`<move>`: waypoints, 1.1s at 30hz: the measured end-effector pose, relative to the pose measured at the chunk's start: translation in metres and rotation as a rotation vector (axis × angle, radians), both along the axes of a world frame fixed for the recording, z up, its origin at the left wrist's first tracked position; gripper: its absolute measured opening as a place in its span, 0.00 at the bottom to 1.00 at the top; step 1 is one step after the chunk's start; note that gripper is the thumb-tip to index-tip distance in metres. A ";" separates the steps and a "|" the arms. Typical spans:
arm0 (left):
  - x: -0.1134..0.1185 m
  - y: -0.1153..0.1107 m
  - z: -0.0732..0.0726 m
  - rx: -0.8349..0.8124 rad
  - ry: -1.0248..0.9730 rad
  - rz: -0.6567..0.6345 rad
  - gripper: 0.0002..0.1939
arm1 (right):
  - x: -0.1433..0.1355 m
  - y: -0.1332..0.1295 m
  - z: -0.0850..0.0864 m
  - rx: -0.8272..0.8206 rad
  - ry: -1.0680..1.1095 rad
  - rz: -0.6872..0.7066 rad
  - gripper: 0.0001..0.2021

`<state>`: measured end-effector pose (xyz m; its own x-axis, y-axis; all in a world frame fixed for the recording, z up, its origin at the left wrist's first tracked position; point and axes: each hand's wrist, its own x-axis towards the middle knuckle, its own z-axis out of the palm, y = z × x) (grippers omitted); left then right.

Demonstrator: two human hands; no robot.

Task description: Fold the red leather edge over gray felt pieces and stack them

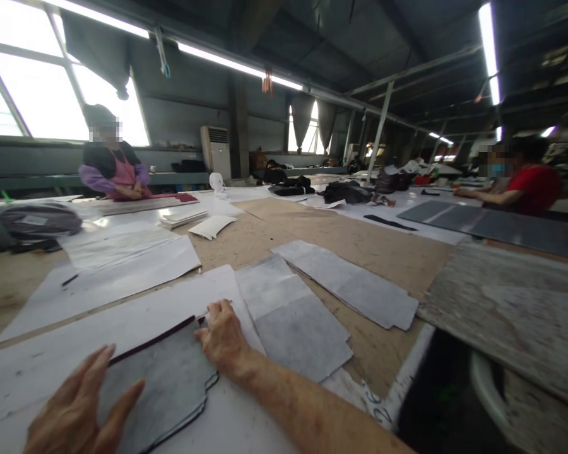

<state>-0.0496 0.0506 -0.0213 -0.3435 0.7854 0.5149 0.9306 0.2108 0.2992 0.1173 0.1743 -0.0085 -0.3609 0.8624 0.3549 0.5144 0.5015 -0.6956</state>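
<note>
A grey sheet-like panel (165, 384) with a narrow dark red edge lies in front of me on white sheeting; its right side is notched. My left hand (82, 403) rests over the panel's left part, fingers and thumb spread. At the far right corner, the curled fingers of my right hand (224, 340) close on the panel's edge, where a small dark red bit shows by the thumb. Beyond my right hand are a grey panel (298, 321) and a stack of similar panels (350, 284), both with notched ends.
White sheets (113, 296) lie to the left on the brown-covered table (284, 221). A worn board (511, 315) borders a dark gap at right. Across the table, one person (116, 164) handles dark red material; another (525, 183) works at far right.
</note>
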 end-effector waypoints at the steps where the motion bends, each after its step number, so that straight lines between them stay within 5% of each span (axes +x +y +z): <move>1: 0.009 -0.001 0.001 -0.008 0.046 -0.074 0.33 | 0.000 0.001 0.000 0.017 -0.031 0.000 0.12; 4: 0.036 -0.004 0.008 -0.278 0.105 -0.257 0.30 | 0.003 0.004 0.003 0.036 -0.082 -0.019 0.13; 7: 0.050 -0.006 0.019 -0.435 0.099 -0.243 0.28 | 0.008 0.007 0.012 0.030 -0.072 -0.053 0.12; 13: 0.055 -0.010 0.031 -0.459 0.084 -0.228 0.28 | 0.022 -0.004 0.026 0.044 -0.073 -0.015 0.08; 19: 0.054 -0.012 0.032 -0.474 0.083 -0.271 0.36 | 0.022 -0.020 0.024 0.074 -0.188 0.034 0.10; 33: 0.055 -0.012 0.030 -0.486 0.104 -0.274 0.40 | 0.007 -0.005 0.031 -0.182 -0.355 -0.087 0.11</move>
